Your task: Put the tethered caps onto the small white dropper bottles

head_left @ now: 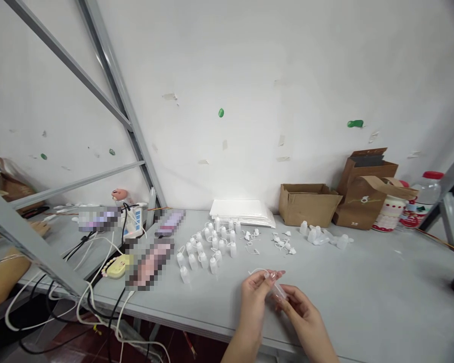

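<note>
Near the table's front edge, my left hand (258,288) pinches the upper end of a small translucent bottle (278,291), with a thin white strap looping out above the fingers. My right hand (298,307) closes its fingers on the bottle's lower end. The bottle is tilted between both hands. Left of my hands stand several small white bottles (214,242) in a loose group, many with looped straps. Several loose white caps with straps (283,243) lie beyond my hands. More small bottles (313,233) lie at the right, near the cardboard box.
White sheets (242,213), an open cardboard box (306,206), a brown paper bag (357,196) and a red-capped jar (423,199) line the wall. Cables (113,262), a yellow case (118,267) and a metal frame (34,237) are left. Another person's arm (7,275) shows far left.
</note>
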A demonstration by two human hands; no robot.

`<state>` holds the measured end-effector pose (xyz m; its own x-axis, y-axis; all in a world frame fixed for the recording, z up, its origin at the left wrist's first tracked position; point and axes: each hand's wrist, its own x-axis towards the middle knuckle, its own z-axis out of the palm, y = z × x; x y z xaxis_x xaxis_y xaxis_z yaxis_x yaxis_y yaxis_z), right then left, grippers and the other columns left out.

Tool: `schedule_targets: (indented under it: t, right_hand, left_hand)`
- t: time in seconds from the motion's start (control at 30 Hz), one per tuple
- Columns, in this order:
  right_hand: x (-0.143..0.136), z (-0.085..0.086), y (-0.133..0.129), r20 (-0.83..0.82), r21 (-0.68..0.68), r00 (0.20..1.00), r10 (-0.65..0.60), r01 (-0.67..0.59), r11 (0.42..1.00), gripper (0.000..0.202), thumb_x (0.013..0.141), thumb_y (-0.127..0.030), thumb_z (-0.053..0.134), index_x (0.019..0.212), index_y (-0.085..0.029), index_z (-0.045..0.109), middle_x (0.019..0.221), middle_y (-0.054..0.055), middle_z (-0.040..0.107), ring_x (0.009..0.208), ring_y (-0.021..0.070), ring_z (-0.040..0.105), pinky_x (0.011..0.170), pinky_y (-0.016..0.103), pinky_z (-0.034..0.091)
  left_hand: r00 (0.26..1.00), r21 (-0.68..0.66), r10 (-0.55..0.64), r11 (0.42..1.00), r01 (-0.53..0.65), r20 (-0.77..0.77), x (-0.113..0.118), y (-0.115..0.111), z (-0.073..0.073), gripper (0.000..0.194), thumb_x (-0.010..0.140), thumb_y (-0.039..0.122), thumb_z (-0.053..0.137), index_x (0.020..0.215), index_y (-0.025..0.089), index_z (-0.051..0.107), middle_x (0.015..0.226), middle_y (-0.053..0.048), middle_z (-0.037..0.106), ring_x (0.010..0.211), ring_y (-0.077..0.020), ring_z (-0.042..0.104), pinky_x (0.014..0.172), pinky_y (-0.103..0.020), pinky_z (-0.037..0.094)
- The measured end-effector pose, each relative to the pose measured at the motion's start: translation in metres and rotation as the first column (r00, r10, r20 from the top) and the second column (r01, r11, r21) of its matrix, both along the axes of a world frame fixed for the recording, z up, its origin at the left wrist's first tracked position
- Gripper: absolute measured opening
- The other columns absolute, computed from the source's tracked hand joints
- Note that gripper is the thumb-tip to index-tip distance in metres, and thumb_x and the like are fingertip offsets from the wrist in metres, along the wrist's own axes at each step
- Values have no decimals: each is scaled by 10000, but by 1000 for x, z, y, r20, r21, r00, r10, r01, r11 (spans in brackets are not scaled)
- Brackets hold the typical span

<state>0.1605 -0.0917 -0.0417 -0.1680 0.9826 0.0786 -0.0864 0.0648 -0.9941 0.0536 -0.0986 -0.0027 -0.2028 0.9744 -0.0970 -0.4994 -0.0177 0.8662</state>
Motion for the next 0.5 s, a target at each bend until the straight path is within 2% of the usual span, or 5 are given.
schedule_targets:
  t: [0.2,0.37,0.5]
  right_hand:
    - [1,3,-3,-25,-21,1000,-8,8,1000,307,658,-483,645,718,-182,654,572,22,613,563,182,557,571,279,473]
    - [2,9,-1,-90,-64,995,34,-40,997,336,608,-501,677,672,-172,646,561,26,615,544,178,549,540,280,456]
    - [3,7,1,-114,-57,989,95,-102,993,319,664,-486,644,669,-166,645,551,16,602,522,153,519,533,263,435]
  left_hand:
    - [991,-4,-136,991,136,-5,-1,-2,-4,252,678,360,643,740,119,684,941,-143,703,830,-258,631,670,-310,446]
    - [983,22,-180,984,179,30,-1,-4,-1,241,657,342,665,752,122,686,927,-143,708,903,-269,617,740,-320,439]
    - [986,22,-165,986,164,29,0,-5,-2,242,654,347,670,748,124,679,908,-142,710,912,-284,613,738,-333,441]
